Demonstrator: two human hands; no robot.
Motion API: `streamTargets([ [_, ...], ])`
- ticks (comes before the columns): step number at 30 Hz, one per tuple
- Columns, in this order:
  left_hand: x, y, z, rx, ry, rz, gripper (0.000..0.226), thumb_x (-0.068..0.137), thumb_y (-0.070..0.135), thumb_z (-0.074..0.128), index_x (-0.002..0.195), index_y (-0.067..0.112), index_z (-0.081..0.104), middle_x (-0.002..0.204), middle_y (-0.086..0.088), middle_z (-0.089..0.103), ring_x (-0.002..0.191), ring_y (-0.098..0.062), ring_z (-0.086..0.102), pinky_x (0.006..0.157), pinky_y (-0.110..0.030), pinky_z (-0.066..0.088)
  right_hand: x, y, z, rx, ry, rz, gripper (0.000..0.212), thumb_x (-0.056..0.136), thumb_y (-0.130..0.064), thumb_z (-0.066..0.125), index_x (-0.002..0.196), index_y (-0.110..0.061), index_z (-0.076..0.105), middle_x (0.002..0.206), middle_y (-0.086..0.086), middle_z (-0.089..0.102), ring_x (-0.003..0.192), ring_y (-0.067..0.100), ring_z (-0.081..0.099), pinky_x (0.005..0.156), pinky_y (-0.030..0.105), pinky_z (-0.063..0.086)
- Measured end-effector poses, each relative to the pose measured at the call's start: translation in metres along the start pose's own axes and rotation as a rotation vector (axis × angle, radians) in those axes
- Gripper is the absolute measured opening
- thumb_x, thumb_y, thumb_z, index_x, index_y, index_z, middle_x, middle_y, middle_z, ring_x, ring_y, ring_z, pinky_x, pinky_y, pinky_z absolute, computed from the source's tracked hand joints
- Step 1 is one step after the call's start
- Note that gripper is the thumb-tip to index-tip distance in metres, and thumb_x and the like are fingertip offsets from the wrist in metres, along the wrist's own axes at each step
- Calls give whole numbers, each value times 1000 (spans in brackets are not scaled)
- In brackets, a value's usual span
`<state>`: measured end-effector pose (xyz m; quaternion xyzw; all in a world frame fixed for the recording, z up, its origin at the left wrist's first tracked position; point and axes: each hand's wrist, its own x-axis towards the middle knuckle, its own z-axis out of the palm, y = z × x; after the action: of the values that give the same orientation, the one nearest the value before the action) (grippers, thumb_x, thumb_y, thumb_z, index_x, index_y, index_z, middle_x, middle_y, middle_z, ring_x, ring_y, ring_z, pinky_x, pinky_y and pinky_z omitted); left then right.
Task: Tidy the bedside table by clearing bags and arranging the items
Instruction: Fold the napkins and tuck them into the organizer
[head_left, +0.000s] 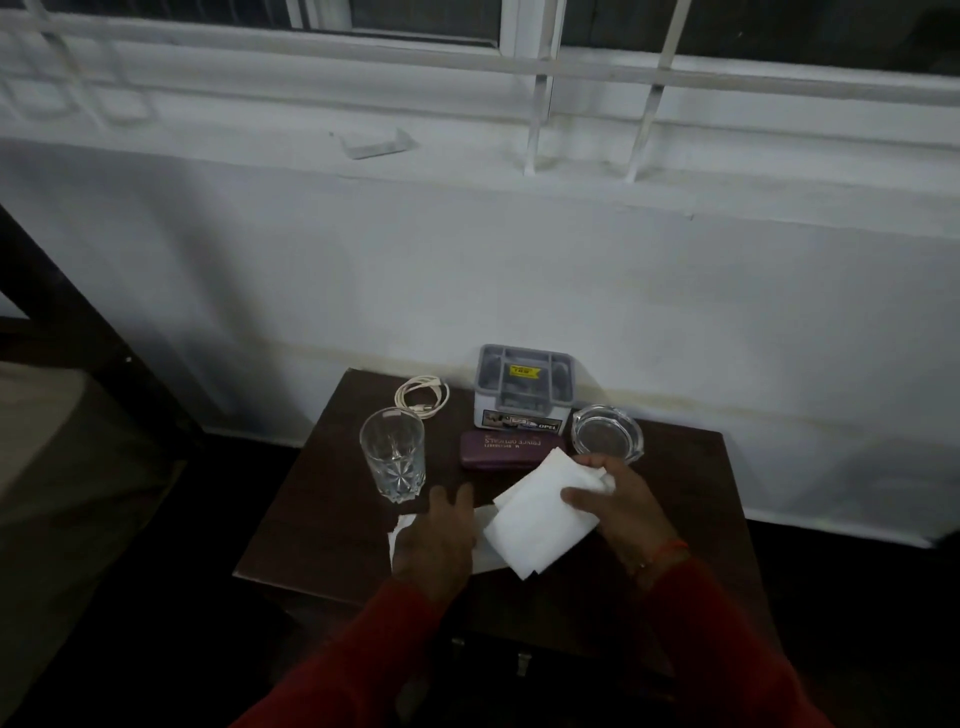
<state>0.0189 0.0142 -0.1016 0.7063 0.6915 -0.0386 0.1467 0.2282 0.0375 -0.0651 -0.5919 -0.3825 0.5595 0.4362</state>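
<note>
A: Your right hand (618, 506) pinches the folded white tissue (543, 514) just in front of the spectacle case (511, 451); your left hand (441, 540) lies flat, fingers spread, on more white paper (402, 530).

B: What could go wrong?

A: Swing your left hand outward and you may tip the tumbler (393, 453), which stands left of the case.

B: Anything else nearby?

A: The ashtray (608, 434) sits right of the case, the grey box (523, 388) behind it, and the coiled cable (422, 397) behind the tumbler.
</note>
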Motion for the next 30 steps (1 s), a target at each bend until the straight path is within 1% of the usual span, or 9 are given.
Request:
streamTargets([
  [5,-10,6,-17,-25,146,-21,23,99,36,47,113,21,57,121,-2,58,111,-27,64,84,-39,50,-4,-7,4,300,-111,26,44,77,15,68,115,-7,62,114,17,65,96,29,65,80,41,59],
  [9,2,4,-11,-181,451,200,19,85,41,61,93,24,65,105,3,62,96,-27,60,77,-39,46,-11,-20,6,457,-212,-24,53,75,7,68,126,-5,59,120,15,68,101,26,69,79,35,60],
  [11,6,7,-15,-710,284,170,15,83,40,65,86,26,61,96,5,66,93,-20,64,77,-41,49,-13,-23,5,470,-235,-50,54,74,5,68,126,-8,59,121,13,69,103,25,70,80,35,60],
  [13,1,15,-22,-1233,65,41,28,72,41,70,84,18,60,89,-3,70,86,-21,65,77,-45,51,-13,-24,5,374,-225,-100,53,74,4,70,124,-11,60,116,8,72,101,23,71,77,32,60],
  [17,-8,33,-32,-1714,-115,-132,35,90,31,71,110,3,64,110,-20,71,95,-28,66,84,-42,52,-11,-19,6,57,-157,-240,52,76,9,74,121,-13,61,110,-1,72,96,10,71,74,23,57],
  [20,-7,34,-40,-1859,-290,-229,45,100,47,51,119,12,72,116,-18,75,107,-32,70,99,-48,54,-6,-9,6,-150,-170,-320,57,78,-1,78,128,-19,57,125,-3,64,111,10,64,87,23,54],
  [24,-6,31,-36,-1783,-256,-121,32,100,24,56,124,5,67,118,-20,73,114,-37,68,94,-47,56,-2,1,6,-344,-89,-448,75,72,-36,82,138,-29,48,138,-7,51,128,10,50,105,31,43],
  [27,-7,31,-38,-1735,-260,-51,32,101,20,55,126,5,67,117,-18,74,114,-37,68,99,-50,54,2,2,2,-443,-68,-514,56,73,-46,77,124,-28,60,132,-2,54,125,12,50,105,44,45],
  [30,-11,32,-44,-1712,-285,-9,30,101,21,54,123,8,69,117,-17,75,111,-32,70,95,-44,57,-1,0,3,-339,-99,-422,46,72,-43,78,114,-26,66,125,0,60,115,15,59,97,49,52],
])
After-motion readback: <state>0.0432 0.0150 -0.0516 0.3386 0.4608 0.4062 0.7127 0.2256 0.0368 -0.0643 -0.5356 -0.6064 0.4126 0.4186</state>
